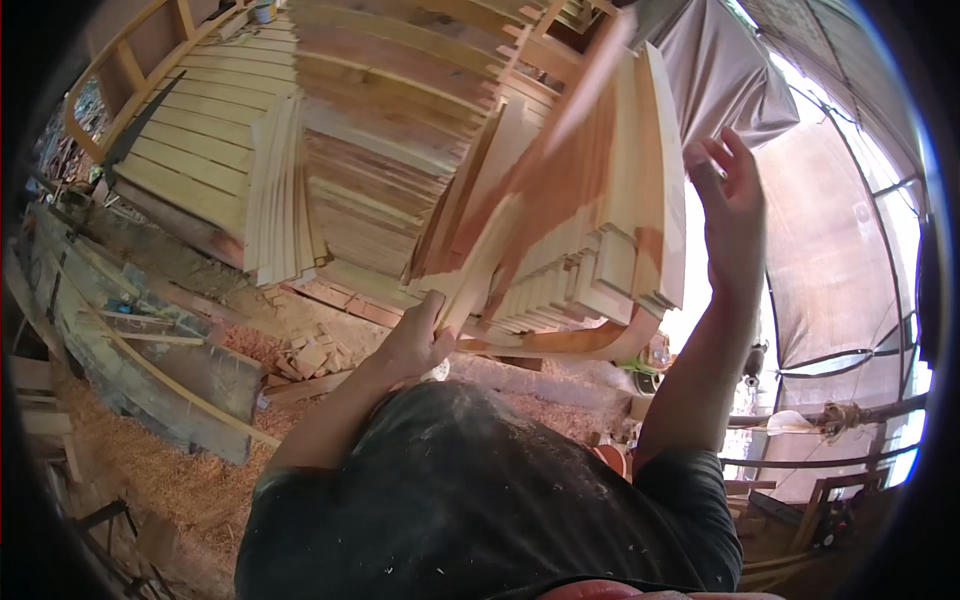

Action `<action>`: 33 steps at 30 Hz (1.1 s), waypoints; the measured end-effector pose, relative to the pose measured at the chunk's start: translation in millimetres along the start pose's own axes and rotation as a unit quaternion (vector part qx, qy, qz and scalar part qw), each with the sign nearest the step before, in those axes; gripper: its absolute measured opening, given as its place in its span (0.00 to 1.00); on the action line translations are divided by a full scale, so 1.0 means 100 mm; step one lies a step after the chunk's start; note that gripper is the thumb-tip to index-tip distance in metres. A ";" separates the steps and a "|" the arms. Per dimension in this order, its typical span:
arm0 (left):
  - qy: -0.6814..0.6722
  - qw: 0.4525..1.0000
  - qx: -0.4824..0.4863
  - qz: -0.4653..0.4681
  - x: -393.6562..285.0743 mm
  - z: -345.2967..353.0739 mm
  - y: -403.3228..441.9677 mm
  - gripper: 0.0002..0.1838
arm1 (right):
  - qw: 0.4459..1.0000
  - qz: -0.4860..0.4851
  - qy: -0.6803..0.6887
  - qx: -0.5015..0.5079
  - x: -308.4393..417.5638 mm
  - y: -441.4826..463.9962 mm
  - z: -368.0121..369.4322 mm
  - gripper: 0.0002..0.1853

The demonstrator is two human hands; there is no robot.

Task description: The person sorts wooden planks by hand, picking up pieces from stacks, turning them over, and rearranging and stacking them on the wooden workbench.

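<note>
My left hand [415,338] is closed around the near end of a pale wooden board [485,260]. The board slants up and away, and its far part is blurred. To its right stands a thick stack of planks [590,240], their stepped ends facing me. My right hand [728,180] is raised beside the right side of this stack, with its fingers apart and slightly bent and nothing visible in them. Left of the held board lies a wide layer of darker brown planks [385,165].
A bundle of thin pale slats [280,200] lies at the left on a slatted wooden deck [205,125]. Wood shavings [190,480] and offcuts [315,350] cover the ground below. A grey tarp [735,70] hangs at the back right, near a horizontal pole [880,410].
</note>
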State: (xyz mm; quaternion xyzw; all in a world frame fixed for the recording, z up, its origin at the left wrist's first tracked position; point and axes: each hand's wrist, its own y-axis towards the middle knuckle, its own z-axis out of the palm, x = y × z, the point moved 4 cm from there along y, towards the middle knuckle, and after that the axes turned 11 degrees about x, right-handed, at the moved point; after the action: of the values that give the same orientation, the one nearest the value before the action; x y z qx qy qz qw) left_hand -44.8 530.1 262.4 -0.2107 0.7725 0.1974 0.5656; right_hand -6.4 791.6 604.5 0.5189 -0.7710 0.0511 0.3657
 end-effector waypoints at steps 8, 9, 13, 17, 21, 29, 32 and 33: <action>0.040 0.997 -0.056 0.042 -0.09 -0.35 -0.79 0.30 | 0.832 -0.087 0.542 0.078 0.20 -0.21 0.69 0.22; 0.039 0.994 -0.080 0.058 -0.04 -0.41 -0.84 0.32 | 0.837 -0.109 0.529 0.085 0.48 -0.34 0.79 0.17; 0.033 0.994 -0.080 0.067 -0.23 -0.80 -1.19 0.33 | 0.706 -0.263 0.570 0.327 1.50 -0.70 1.47 0.18; 0.062 0.987 -0.134 -0.058 0.10 -1.52 -1.80 0.35 | 0.681 -0.396 0.489 0.375 2.38 -1.02 2.52 0.14; 0.106 0.927 -0.322 -0.164 0.51 -2.16 -2.87 0.38 | 0.637 -0.339 0.447 0.528 3.15 -1.47 3.55 0.13; 0.098 0.847 -0.503 -0.140 1.00 -2.24 -3.99 0.36 | 0.558 -0.366 0.349 0.658 3.25 -2.59 5.34 0.36; 0.127 0.805 -0.554 -0.172 1.23 -2.06 -4.03 0.28 | 0.564 -0.357 0.315 0.675 3.13 -2.76 5.53 0.28; 0.048 0.801 -0.583 -0.127 1.22 -2.05 -4.01 0.24 | 0.560 -0.349 0.318 0.681 3.11 -2.77 5.57 0.29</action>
State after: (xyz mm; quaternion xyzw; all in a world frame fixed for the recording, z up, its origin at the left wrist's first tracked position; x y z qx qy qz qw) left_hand -19.9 72.1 176.6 -0.6064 0.5043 0.5263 0.3179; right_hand -119.5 173.0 307.6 0.7926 -0.0993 0.5905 0.1144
